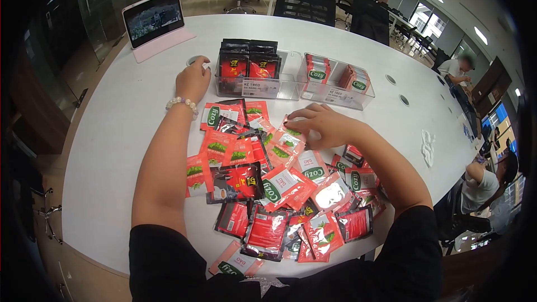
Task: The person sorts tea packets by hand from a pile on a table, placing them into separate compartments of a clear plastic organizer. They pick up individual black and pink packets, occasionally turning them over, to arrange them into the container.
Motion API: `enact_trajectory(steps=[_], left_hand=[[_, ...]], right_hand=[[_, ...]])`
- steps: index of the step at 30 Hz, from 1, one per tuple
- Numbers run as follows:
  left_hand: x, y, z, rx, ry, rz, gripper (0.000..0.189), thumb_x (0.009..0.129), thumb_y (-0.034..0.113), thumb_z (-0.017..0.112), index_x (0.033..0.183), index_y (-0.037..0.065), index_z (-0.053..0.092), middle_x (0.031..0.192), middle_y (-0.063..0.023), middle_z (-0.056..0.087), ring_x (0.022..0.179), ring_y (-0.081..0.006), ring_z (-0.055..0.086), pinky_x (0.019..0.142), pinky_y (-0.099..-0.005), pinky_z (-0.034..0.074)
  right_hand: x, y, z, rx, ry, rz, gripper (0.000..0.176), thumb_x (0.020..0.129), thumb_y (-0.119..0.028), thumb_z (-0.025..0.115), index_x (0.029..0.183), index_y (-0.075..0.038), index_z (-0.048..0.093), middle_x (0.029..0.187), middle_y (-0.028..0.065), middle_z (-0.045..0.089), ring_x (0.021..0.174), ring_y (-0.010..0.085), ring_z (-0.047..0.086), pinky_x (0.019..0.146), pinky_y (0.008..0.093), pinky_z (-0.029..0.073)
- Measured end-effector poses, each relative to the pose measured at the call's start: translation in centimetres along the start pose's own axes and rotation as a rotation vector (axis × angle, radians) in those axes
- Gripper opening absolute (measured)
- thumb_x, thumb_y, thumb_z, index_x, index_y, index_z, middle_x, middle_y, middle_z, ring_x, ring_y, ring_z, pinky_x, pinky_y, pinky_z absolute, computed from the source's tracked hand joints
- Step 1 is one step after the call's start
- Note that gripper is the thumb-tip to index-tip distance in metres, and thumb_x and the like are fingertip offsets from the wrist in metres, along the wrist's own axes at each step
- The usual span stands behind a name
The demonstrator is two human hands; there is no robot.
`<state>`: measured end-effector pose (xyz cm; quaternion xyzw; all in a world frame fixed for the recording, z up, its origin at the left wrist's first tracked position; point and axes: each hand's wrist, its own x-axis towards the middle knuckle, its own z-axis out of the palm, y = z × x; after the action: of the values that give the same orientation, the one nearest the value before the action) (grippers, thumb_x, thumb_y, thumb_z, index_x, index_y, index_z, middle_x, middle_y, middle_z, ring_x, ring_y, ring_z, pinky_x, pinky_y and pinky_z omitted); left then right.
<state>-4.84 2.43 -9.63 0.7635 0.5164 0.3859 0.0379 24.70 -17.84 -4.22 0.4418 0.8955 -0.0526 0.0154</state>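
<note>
My right hand (324, 126) is over the upper part of a loose pile, its fingers bent on a pink tea sachet (293, 132); the hand partly covers it. Left of the clear bins, my left hand (193, 81) rests on the table with fingers loosely bent and nothing visible in them. Red and black coffee sachets (235, 182) and pink Cozy tea sachets (279, 185) lie mixed and overlapping between my arms. One clear bin (288, 89) holds upright coffee sachets (249, 67) in its left part. Tea sachets (318, 70) stand in both compartments of the other bin (335, 99).
A tablet (154, 19) in a pink case stands at the back left. On the right lie a crumpled white wrapper (428, 148) and round cable covers (404, 99). Office chairs (305, 5) are behind the white table (106, 179). Other people (458, 70) sit at the right.
</note>
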Motion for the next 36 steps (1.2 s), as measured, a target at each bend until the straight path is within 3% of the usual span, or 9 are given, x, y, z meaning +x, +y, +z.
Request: enact_trajectory(steps=[3, 6, 10, 12, 15, 17, 20, 27, 36], left_hand=[[-0.1, 0.2, -0.1, 0.012, 0.001, 0.001, 0.021, 0.086, 0.017, 0.057, 0.107, 0.014, 0.060, 0.076, -0.0078, 0.067, 0.074, -0.0295, 0.066, 0.068, -0.0416, 0.051], [-0.2, 0.2, 0.0, 0.002, 0.016, 0.007, 0.021, 0.086, 0.018, 0.058, 0.106, 0.014, 0.060, 0.075, -0.0081, 0.067, 0.074, -0.0297, 0.066, 0.068, -0.0419, 0.051], [0.0, 0.1, 0.0, 0.011, 0.017, 0.006, 0.021, 0.085, 0.018, 0.058, 0.106, 0.014, 0.060, 0.075, -0.0087, 0.067, 0.073, -0.0301, 0.065, 0.068, -0.0423, 0.051], [0.0, 0.0, 0.1, 0.006, 0.018, 0.009, 0.021, 0.085, 0.018, 0.058, 0.105, 0.014, 0.060, 0.074, -0.0089, 0.067, 0.072, -0.0302, 0.065, 0.068, -0.0426, 0.051], [0.0, 0.0, 0.0, 0.002, 0.002, 0.009, 0.020, 0.085, 0.018, 0.058, 0.105, 0.014, 0.060, 0.074, -0.0088, 0.067, 0.072, -0.0301, 0.065, 0.068, -0.0427, 0.051], [0.0, -0.1, 0.1, 0.005, 0.005, 0.006, 0.020, 0.085, 0.018, 0.058, 0.105, 0.014, 0.060, 0.074, -0.0087, 0.067, 0.073, -0.0299, 0.066, 0.068, -0.0425, 0.051], [0.1, 0.0, 0.2, 0.008, 0.005, 0.003, 0.020, 0.085, 0.018, 0.058, 0.105, 0.014, 0.060, 0.075, -0.0089, 0.067, 0.073, -0.0297, 0.066, 0.068, -0.0422, 0.051], [0.0, 0.0, -0.1, 0.007, -0.004, -0.003, 0.020, 0.085, 0.018, 0.058, 0.105, 0.014, 0.061, 0.076, -0.0088, 0.068, 0.073, -0.0298, 0.066, 0.069, -0.0421, 0.051], [0.1, -0.2, 0.1, 0.021, -0.009, 0.002, 0.020, 0.085, 0.018, 0.058, 0.105, 0.014, 0.060, 0.075, -0.0087, 0.068, 0.072, -0.0300, 0.066, 0.068, -0.0421, 0.051]], right_hand=[[0.4, -0.3, 0.7, 0.046, 0.086, 0.011, 0.053, 0.072, -0.014, 0.067, 0.125, -0.012, 0.058, 0.125, 0.0068, 0.056, 0.118, 0.0264, 0.047, 0.101, 0.0407, 0.036], [0.5, 0.3, 1.6, -0.041, 0.163, -0.020, 0.042, 0.076, -0.010, 0.067, 0.118, -0.010, 0.061, 0.114, 0.0071, 0.061, 0.108, 0.0244, 0.056, 0.092, 0.0391, 0.045], [-0.6, 1.5, -0.9, 0.416, 0.338, 0.223, 0.031, 0.082, 0.000, 0.064, 0.112, -0.007, 0.058, 0.106, 0.0090, 0.063, 0.093, 0.0224, 0.064, 0.069, 0.0320, 0.053], [-1.9, 3.1, -2.9, 0.536, 0.475, 0.438, 0.040, 0.082, 0.005, 0.060, 0.118, -0.006, 0.046, 0.098, 0.0124, 0.066, 0.086, 0.0182, 0.066, 0.068, 0.0290, 0.051], [-4.1, 6.0, -7.0, 0.337, 0.634, 0.585, 0.032, 0.081, 0.001, 0.064, 0.109, -0.007, 0.050, 0.083, 0.0145, 0.068, 0.070, 0.0196, 0.065, 0.064, 0.0324, 0.048], [-5.5, 8.1, -8.7, 0.148, 0.625, 0.608, 0.028, 0.084, -0.003, 0.062, 0.110, -0.007, 0.053, 0.086, 0.0155, 0.068, 0.074, 0.0248, 0.066, 0.068, 0.0351, 0.049], [-6.7, 10.8, -9.9, -0.046, 0.379, 0.643, 0.022, 0.087, -0.005, 0.055, 0.108, -0.011, 0.059, 0.094, 0.0144, 0.068, 0.084, 0.0311, 0.065, 0.074, 0.0395, 0.049], [-5.7, 13.6, -7.0, -0.381, 0.049, 0.426, 0.031, 0.074, -0.003, 0.066, 0.102, -0.015, 0.065, 0.098, 0.0068, 0.066, 0.094, 0.0276, 0.061, 0.083, 0.0386, 0.050], [-3.7, 9.3, -6.7, -0.485, 0.331, 0.505, 0.028, 0.073, -0.015, 0.071, 0.096, -0.010, 0.056, 0.092, 0.0068, 0.059, 0.096, 0.0261, 0.059, 0.078, 0.0381, 0.049]])
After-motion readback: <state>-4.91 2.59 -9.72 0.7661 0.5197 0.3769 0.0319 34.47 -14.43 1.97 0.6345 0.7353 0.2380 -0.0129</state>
